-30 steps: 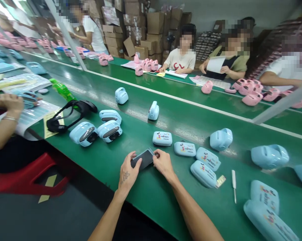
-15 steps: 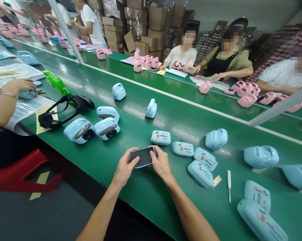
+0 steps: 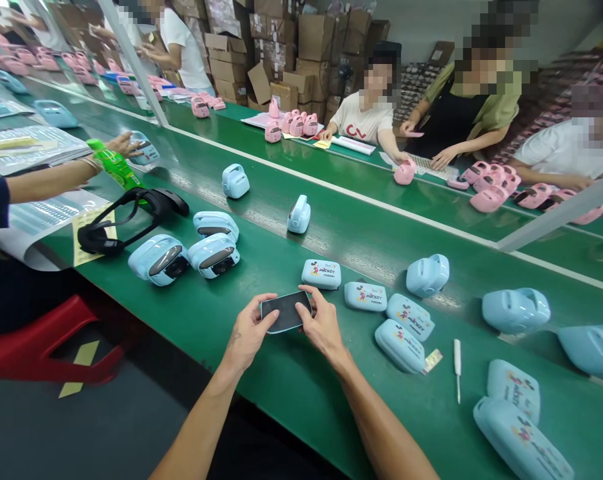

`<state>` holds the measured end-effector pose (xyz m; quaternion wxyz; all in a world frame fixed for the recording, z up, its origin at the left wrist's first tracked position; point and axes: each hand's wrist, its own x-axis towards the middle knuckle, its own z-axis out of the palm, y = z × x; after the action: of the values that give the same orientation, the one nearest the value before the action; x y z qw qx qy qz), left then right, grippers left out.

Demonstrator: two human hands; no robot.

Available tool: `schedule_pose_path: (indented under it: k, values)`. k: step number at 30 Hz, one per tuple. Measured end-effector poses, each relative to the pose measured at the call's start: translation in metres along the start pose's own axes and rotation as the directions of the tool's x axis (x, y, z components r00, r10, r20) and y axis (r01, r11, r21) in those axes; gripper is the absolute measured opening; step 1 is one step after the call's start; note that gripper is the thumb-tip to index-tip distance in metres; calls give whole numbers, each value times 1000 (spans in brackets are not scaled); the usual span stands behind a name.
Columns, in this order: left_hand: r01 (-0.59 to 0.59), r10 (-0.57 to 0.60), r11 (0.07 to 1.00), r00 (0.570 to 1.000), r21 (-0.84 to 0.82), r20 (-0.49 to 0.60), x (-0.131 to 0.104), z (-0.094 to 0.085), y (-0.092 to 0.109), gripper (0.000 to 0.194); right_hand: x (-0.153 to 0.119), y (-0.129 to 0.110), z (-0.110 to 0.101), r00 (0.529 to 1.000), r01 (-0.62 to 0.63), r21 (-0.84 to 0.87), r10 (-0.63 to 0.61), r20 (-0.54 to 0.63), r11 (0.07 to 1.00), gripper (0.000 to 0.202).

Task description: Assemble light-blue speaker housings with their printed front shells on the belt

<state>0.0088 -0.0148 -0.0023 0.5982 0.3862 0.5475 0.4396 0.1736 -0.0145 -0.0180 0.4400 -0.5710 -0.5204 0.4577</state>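
Between both hands I hold a small oblong panel (image 3: pixel 286 313) with a dark flat face up and a thin light-blue rim. My left hand (image 3: pixel 250 331) grips its left end, thumb on the dark face. At the opposite end my right hand (image 3: pixel 322 325) has its fingers behind and its thumb pressed on the face. Just beyond the hands lies a light-blue Mickey-printed cover (image 3: pixel 321 274). To the right are several more, among them a printed cover (image 3: pixel 400 345) by a small clear packet (image 3: pixel 432 361). What is under the panel is hidden.
A white-handled screwdriver (image 3: pixel 457 370) lies to the right. Light-blue handled units (image 3: pixel 428 275) stand along the belt, more (image 3: pixel 159 261) at left beside a black headset strap (image 3: pixel 131 223). A co-worker's arm (image 3: pixel 51 181) reaches in from the left; people sit across the line.
My right thumb has slid slightly left on the panel. Units on the belt have shifted slightly left. The left co-worker's arm has stretched out with a blue unit; a person opposite has risen.
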Motion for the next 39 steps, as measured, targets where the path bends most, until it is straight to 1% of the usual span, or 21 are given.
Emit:
schedule_pose_path:
  k: [7,9,12,15,18,19,21,22,24,26,27,29,30,31,32,34,35,36,37,38,39]
  values:
    - [30,-30,999,1000,-35,-4,-2,-1,6,56,-1,-2,-2,1000,-26,77,26,5,997,40]
    - [39,-39,997,999,-63,-8,-3,0,8,58,1,1,-5,999,-34,152,32,11,988,41]
    - [43,-45,994,999,-100,-15,-3,0,11,60,7,6,-7,997,-71,354,65,29,932,47]
    - [30,-32,994,999,-105,-13,-3,1,19,60,11,6,-7,980,-195,593,182,82,781,53]
    - [13,-11,997,1000,-82,29,2,6,31,61,9,-5,-8,933,-354,751,268,241,557,56]
    - [6,-3,999,999,-53,54,5,9,35,62,8,-9,-9,918,-392,783,265,295,483,56]
    - [-21,16,999,993,41,115,12,16,44,64,5,-18,-12,903,-424,833,240,357,355,59]
    - [-50,35,993,989,104,141,17,20,48,65,5,-22,-15,902,-426,851,225,370,307,62]
    - [-136,91,953,981,270,174,28,30,54,67,5,-29,-22,906,-420,873,174,386,247,68]
    - [-258,197,848,964,464,177,39,42,61,69,7,-35,-31,911,-411,883,93,401,227,71]
    - [-330,271,773,944,542,187,45,49,65,69,8,-38,-37,917,-397,891,52,396,222,71]
    - [-462,391,645,884,609,256,56,64,74,69,9,-44,-50,938,-340,919,-6,348,198,67]
    - [-515,417,625,856,587,307,62,72,79,68,8,-47,-58,949,-305,935,-22,314,181,65]
    - [-548,417,644,836,534,356,69,81,84,68,7,-50,-67,959,-272,948,-34,281,164,64]
    - [-552,400,696,829,459,391,78,91,90,69,6,-53,-76,967,-242,959,-46,251,146,65]
    - [-505,378,813,836,288,398,99,116,100,72,1,-60,-99,980,-181,977,-65,189,115,70]
    - [-486,383,844,841,225,382,112,131,104,73,-1,-63,-111,986,-147,984,-67,155,102,74]
    - [-489,398,849,842,202,364,124,148,106,71,-4,-65,-123,992,-106,990,-61,112,92,76]
    - [-522,422,818,830,241,364,136,166,107,74,-6,-67,-135,997,-58,994,-46,63,88,78]
    - [-539,401,787,817,300,415,146,186,105,85,-7,-68,-146,1000,-9,996,-26,11,93,78]
    - [-532,342,779,803,331,487,153,206,102,95,-8,-70,-157,999,42,993,-2,-42,106,78]
